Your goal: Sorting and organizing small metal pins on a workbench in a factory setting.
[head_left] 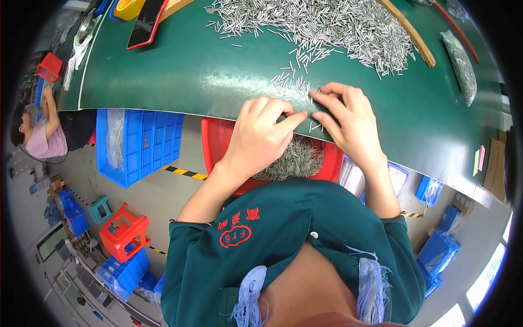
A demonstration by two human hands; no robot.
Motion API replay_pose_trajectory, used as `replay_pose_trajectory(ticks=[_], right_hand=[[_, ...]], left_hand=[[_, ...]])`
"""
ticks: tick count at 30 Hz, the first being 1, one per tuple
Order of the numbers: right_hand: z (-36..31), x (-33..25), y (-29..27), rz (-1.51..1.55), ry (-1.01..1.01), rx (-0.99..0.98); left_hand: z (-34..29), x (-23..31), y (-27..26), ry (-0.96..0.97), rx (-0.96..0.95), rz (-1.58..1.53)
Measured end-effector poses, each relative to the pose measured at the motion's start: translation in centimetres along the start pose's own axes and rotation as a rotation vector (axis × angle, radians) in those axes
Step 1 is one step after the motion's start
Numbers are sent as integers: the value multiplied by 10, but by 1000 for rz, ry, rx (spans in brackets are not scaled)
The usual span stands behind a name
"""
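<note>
Bare hands at the near edge of a green worktable point(163, 82), seen from above. The left hand point(262, 129) rests at the edge with its fingers curled and its thumb pointing toward the right hand point(351, 117); whether it pinches anything cannot be told, since the fingertips are partly hidden. The right hand holds its thumb and forefinger spread, a gap between them, the forefinger tip close to a small scatter of metal pins point(280, 82). A few loose pins point(314, 127) lie at the table edge beside the right thumb. The main heap of pins point(327, 27) covers the far part of the table, bounded on the right by a wooden strip point(411, 35); farther right lies a filled clear bag point(460, 68). Below the edge, a red basket point(213, 147) contains more pins point(297, 159). At left, a blue crate point(147, 144) stands under the table, and a co-worker point(48, 139) sits beyond it.
</note>
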State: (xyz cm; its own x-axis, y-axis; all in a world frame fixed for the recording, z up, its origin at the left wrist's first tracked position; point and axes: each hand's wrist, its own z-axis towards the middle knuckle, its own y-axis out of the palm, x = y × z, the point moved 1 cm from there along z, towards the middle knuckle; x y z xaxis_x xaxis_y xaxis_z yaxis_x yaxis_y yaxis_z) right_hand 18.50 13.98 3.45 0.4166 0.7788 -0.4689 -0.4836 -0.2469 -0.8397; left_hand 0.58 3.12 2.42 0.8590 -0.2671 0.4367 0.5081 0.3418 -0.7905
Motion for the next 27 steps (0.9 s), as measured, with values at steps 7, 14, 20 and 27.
replay_pose_trajectory(ticks=[7,14,20,27], right_hand=[[13,-1,6,24,-5,49],[12,1,8,106,-35,-6],[16,-6,10,75,-46,-82],[23,-14,15,89,-2,-61]], left_hand=[[5,-1,6,-154,67,73],[-6,-1,-11,-115,-56,29],[-2,-19,-20,-161,66,90],[6,-34,-20,-160,112,207]])
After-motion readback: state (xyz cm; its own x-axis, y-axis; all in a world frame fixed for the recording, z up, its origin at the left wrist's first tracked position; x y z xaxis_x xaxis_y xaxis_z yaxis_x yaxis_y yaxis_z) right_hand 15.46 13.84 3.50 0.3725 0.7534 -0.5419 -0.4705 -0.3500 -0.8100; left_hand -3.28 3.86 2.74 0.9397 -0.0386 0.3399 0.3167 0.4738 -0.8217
